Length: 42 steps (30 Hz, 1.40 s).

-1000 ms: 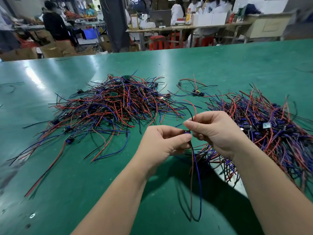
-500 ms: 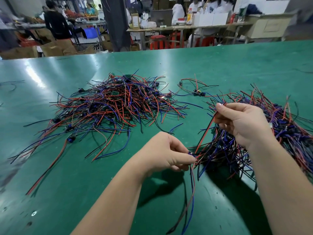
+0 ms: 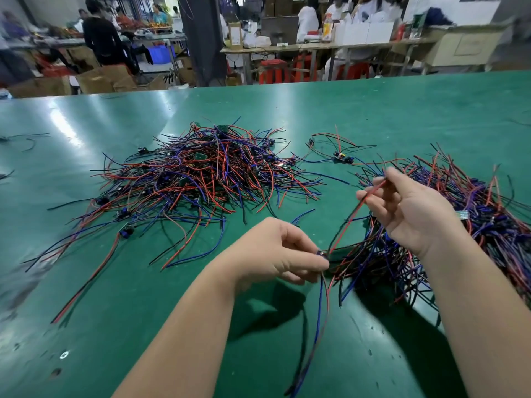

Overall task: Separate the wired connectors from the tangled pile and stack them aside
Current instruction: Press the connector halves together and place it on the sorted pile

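Note:
A tangled pile (image 3: 207,173) of red, blue and black wired connectors lies on the green table (image 3: 373,110), left of centre. A second heap (image 3: 474,225) of the same wired connectors spreads at the right. My left hand (image 3: 275,251) pinches one small connector (image 3: 322,253) between thumb and fingertips, and its blue and red leads hang down toward me. My right hand (image 3: 411,208) pinches the far end of that connector's red wire (image 3: 355,214), stretched up and to the right over the edge of the right heap.
Two loose connectors (image 3: 342,156) with wires lie between the piles near the back. A few stray wires (image 3: 26,139) sit at the far left. Beyond the table are workbenches, red stools, cardboard boxes and several people.
My hands, together a second ago, have drawn apart. The right hand rose up and right along the red wire. The left hand sank slightly with the connector.

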{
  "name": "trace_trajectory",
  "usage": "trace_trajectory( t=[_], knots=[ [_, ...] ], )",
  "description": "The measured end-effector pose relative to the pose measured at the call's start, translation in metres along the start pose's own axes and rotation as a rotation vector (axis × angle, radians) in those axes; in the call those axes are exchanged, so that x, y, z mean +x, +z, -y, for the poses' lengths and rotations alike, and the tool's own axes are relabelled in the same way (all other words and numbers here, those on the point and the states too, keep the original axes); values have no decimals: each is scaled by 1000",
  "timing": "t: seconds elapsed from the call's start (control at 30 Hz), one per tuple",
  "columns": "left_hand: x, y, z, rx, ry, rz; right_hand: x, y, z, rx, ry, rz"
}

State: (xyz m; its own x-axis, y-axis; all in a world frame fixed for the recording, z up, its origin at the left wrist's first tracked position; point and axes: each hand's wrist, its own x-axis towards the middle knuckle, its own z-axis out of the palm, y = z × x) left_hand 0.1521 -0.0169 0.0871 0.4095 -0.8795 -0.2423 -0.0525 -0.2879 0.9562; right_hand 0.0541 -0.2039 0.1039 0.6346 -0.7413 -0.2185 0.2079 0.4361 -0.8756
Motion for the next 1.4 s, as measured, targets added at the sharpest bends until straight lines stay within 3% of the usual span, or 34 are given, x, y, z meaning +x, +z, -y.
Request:
trace_trajectory(
  t=[0.07,0.17,0.27,0.33,0.43,0.47,0.57,0.63,0.7,0.8,1.03,1.1,1.17,1.23,1.3,1.4],
  knots=[
    [2,-1,-1,-130,56,-106,1,2,-2,8,28,50],
    [8,0,-1,-276,131,-316,-7,9,-11,-256,-25,207],
    [10,1,1,-315,173,-331,-20,17,-25,-618,-255,513],
    [10,1,2,-297,174,-301,-25,23,-31,-833,-396,550],
    [11,-4,1,-278,191,-301,-27,24,-30,-886,-529,459],
    [12,-10,3,-190,207,-391,-27,24,-28,-863,-546,410],
    [12,-41,17,574,200,-933,-20,13,-12,-804,-587,138],
    [8,-63,28,849,-38,-1028,-12,-1,2,-826,-588,-97],
    [6,-75,37,875,-326,-947,-5,-17,13,-988,-551,-287],
    [6,-85,46,768,-396,-935,0,-30,19,-1225,-464,-392],
    [7,-83,43,660,-413,-1011,-9,-9,10,-1189,-546,-333],
    [8,-79,36,492,-265,-1092,-11,-4,6,-1152,-593,-298],
    [11,-75,27,172,-47,-1114,-15,1,2,-1108,-635,-274],
    [12,-72,18,-230,163,-1054,-18,5,-1,-1077,-672,-255],
    [11,-72,12,-485,323,-975,-20,7,-3,-1053,-690,-240],
    [7,-70,7,-381,474,-954,-21,9,-5,-1053,-686,-221]
  ],
)
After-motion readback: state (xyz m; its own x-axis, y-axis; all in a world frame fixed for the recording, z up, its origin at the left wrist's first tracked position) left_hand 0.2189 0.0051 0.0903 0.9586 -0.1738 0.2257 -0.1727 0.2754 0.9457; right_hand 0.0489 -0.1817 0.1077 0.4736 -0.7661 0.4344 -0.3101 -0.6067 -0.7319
